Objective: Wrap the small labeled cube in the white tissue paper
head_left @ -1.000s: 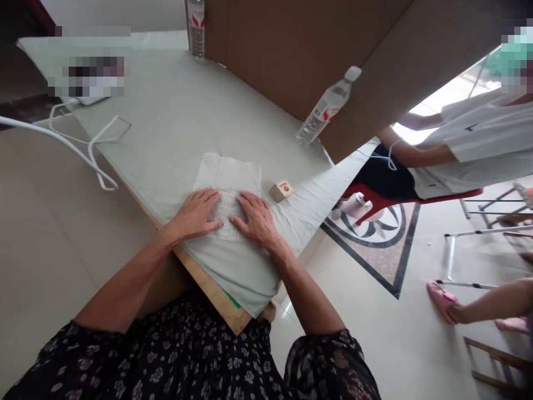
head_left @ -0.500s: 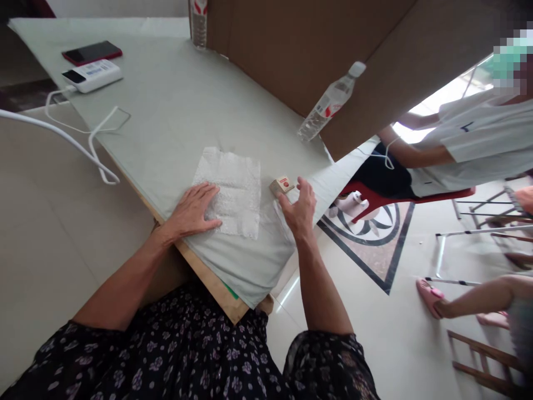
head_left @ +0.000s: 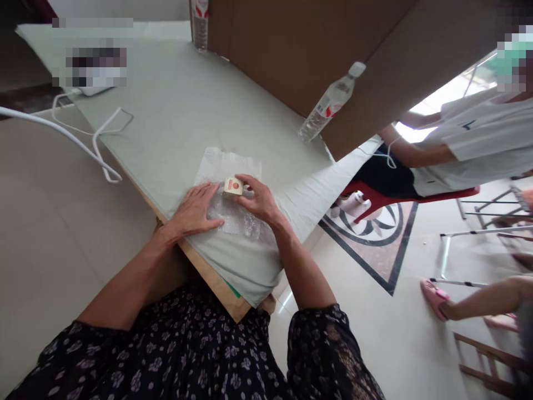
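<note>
A white sheet of bubble wrap [head_left: 231, 166] lies flat on the pale green table cover [head_left: 175, 111], near the table's front corner. My left hand [head_left: 194, 208] rests on the sheet's near left part, palm down, fingers stretched out. My right hand [head_left: 260, 201] pinches a small beige box with a red round label [head_left: 233, 186] and holds it over the middle of the sheet, just above or touching it. Both forearms reach in from the lower edge.
Two plastic water bottles, one leaning [head_left: 331, 103] and one upright [head_left: 200, 22], stand against a big cardboard panel [head_left: 312, 50]. White cables [head_left: 100, 147] trail off the left edge. Other people sit at the right [head_left: 470, 144], by a red chair and metal frames.
My right hand left the sheet, reached right to the small box, gripped it and carried it back left over the bubble wrap. My left hand stayed flat on the sheet.
</note>
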Available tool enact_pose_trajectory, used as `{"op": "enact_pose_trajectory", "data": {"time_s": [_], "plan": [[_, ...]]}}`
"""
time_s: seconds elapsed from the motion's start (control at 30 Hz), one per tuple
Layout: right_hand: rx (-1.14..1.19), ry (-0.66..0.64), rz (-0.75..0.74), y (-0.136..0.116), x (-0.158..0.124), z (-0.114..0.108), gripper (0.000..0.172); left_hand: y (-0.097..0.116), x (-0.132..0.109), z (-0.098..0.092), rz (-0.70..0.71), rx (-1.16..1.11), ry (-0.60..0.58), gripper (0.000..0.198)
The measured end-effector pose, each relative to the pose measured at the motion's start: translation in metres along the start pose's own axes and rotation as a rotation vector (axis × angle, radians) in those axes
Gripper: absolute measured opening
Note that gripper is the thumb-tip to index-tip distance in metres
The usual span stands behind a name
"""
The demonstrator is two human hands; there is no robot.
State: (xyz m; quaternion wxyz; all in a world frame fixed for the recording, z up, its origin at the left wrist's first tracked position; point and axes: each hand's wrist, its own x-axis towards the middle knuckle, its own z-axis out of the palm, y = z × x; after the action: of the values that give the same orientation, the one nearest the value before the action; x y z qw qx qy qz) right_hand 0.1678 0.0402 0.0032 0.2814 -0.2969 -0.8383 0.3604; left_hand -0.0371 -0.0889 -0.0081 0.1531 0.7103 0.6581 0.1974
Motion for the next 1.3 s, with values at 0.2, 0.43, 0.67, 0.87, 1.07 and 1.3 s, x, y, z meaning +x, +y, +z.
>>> {"op": "enact_pose_trajectory", "data": {"time_s": [0.2,0.43,0.67,0.87,1.07,1.3], "plan": [[0.039,-0.025,0.069,0.021,0.0,0.017,0.059,0.001,0.001,0.0,0.013,-0.012,-0.005,0.1],[-0.022,-0.028,0.011,0.017,0.003,0.019,0.055,0.0,-0.001,0.001,0.017,-0.035,0.017,0.1],[-0.036,-0.071,0.004,0.02,0.006,0.02,0.056,0.0,0.002,-0.001,0.021,-0.06,0.018,0.098],[-0.152,0.05,-0.098,0.004,-0.017,0.0,0.06,-0.009,-0.026,-0.018,0.093,-0.14,0.069,0.081],[-0.355,-0.17,-0.156,-0.027,-0.077,-0.009,0.049,-0.008,-0.055,-0.021,0.216,0.031,0.125,0.049],[-0.511,-0.017,-0.152,-0.029,-0.086,0.021,0.024,0.013,-0.029,-0.012,0.103,-0.071,0.385,0.023]]}}
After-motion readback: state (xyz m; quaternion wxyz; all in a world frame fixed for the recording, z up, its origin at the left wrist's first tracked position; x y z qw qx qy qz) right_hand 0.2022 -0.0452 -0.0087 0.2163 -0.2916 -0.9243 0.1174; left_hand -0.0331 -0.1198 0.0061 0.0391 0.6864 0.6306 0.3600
